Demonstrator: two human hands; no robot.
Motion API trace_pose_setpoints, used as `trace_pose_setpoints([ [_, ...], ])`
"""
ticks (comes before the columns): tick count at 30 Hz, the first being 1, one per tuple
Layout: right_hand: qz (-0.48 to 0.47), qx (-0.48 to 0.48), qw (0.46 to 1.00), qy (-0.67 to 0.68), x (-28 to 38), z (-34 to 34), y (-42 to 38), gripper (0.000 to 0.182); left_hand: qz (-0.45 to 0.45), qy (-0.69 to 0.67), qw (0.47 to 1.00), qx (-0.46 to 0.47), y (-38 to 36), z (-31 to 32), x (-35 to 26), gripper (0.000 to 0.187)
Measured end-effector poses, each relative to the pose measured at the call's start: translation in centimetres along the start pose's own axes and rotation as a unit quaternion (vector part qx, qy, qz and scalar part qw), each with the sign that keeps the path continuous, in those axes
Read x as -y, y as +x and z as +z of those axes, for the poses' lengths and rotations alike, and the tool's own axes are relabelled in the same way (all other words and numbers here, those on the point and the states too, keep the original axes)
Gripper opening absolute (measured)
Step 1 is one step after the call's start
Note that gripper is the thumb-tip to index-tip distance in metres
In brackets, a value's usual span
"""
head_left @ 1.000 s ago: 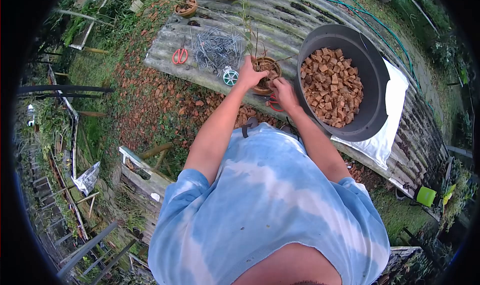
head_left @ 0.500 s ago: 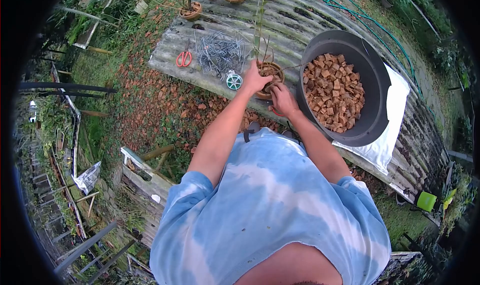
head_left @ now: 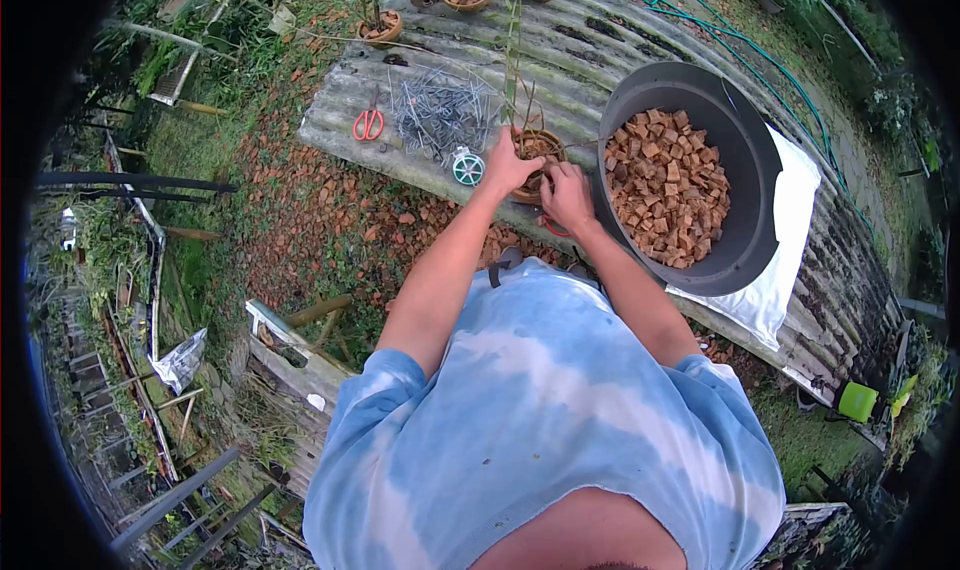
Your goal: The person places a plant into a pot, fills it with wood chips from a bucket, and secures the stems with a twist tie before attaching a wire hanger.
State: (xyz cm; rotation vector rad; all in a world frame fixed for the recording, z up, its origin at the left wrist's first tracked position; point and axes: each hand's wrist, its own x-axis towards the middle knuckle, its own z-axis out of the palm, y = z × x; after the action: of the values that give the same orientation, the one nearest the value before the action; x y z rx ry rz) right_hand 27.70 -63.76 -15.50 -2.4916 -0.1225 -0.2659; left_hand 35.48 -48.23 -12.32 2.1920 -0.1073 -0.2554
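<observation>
Two bare hands meet at one round terracotta-colored pot (head_left: 526, 197) on the corrugated tabletop (head_left: 420, 58). The pot has a circular rim and contains loose brown fill (head_left: 534, 146); a slender, upright plant (head_left: 511, 70) with narrow green leaves and bare brown stems rises from it.

The left hand (head_left: 512, 166) contacts the pot's left side, fingers curved and thumb extended over the fill. The right hand (head_left: 567, 194) is at the near right rim, fingers bent inward. Whether either hand grips a small part cannot be determined at this scale.

Right of the pot stands a dark, smooth-walled tub (head_left: 745, 185) holding rough, block-shaped brown chunks (head_left: 668, 185); a wrinkled white sheet (head_left: 795, 260) lies partly beneath it. Left of the pot are a green-and-white spool (head_left: 467, 168), a tangle of thin gray metal pieces (head_left: 440, 115) and red-handled scissors (head_left: 368, 125). The tabletop is ridged, gray and weathered.
</observation>
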Motion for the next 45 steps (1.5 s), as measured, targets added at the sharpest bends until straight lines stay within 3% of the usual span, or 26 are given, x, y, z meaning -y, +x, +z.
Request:
trace_pose_setpoints([
  [2,0.06,-0.024,0.997,0.047,0.0,-0.3,1.1,0.018,-0.002,0.007,1.0,-0.014,-0.3,0.2,-0.4,0.078],
  [5,0.118,0.026,0.99,0.076,1.3,-1.9,1.7,0.018,0.003,0.008,1.0,-0.029,0.0,1.0,0.5,0.077],
  [8,0.084,0.079,0.99,0.077,3.0,-6.3,2.1,0.02,-0.007,0.009,1.0,-0.024,-0.3,0.6,-0.5,0.077],
  [11,0.152,0.044,0.983,0.091,5.4,-13.7,3.1,0.022,0.021,-0.016,0.998,-0.053,-0.3,1.1,-0.2,0.077],
  [13,0.208,-0.021,0.971,0.119,2.4,-15.1,3.8,0.026,0.004,-0.023,0.998,-0.057,-0.4,1.1,-0.7,0.074],
  [15,0.189,-0.097,0.977,0.024,-4.9,-12.6,4.4,0.032,0.005,-0.025,0.998,-0.058,-0.8,1.1,-1.1,0.075],
  [16,0.254,-0.005,0.967,-0.018,-8.6,-11.3,4.6,0.054,-0.004,-0.02,0.998,-0.054,-0.6,1.2,-0.8,0.076],
  [18,0.297,0.123,0.943,-0.084,-10.6,-9.5,4.1,0.071,-0.002,-0.028,0.998,-0.047,-0.8,1.0,-0.9,0.077],
  [20,0.29,0.262,0.915,-0.102,-12.8,-7.7,3.3,0.099,0.002,-0.032,0.999,-0.045,-1.0,0.8,-0.9,0.078],
  [23,0.263,0.326,0.894,-0.158,-14.4,-4.6,1.5,0.103,0.006,-0.039,0.998,-0.049,-0.8,1.0,-0.4,0.079],
  [26,0.259,0.34,0.884,-0.191,-14.2,-3.8,0.6,0.106,-0.007,-0.059,0.996,-0.06,-0.9,1.2,-0.2,0.08],
  [29,0.246,0.285,0.902,-0.211,-16.4,-1.7,0.2,0.107,-0.017,-0.032,0.997,-0.065,-0.6,1.3,0.1,0.081],
  [30,0.274,0.306,0.879,-0.241,-16.7,-1.6,0.5,0.091,-0.03,-0.034,0.997,-0.056,-0.6,1.1,-0.1,0.082],
  [34,0.297,0.261,0.883,-0.252,-17.5,-1.9,-0.2,0.066,-0.039,-0.061,0.996,-0.045,-0.7,1.1,-0.4,0.077],
  [37,0.284,0.246,0.888,-0.264,-15.5,-3.6,0.1,0.065,-0.041,-0.052,0.997,-0.041,-0.4,1.1,0.1,0.082],
  [40,0.192,0.237,0.864,-0.401,-14.5,-3.3,0.6,0.069,-0.042,-0.032,0.997,-0.047,-0.3,1.3,0.1,0.082],
  [43,0.074,0.245,0.933,-0.255,-17.7,-0.8,0.5,0.072,-0.043,-0.03,0.997,-0.047,-0.1,1.3,0.3,0.082],
  [45,0.094,0.332,0.906,-0.246,-17.4,-0.2,1.0,0.071,-0.043,-0.039,0.997,-0.044,0.0,1.6,0.5,0.082],
])
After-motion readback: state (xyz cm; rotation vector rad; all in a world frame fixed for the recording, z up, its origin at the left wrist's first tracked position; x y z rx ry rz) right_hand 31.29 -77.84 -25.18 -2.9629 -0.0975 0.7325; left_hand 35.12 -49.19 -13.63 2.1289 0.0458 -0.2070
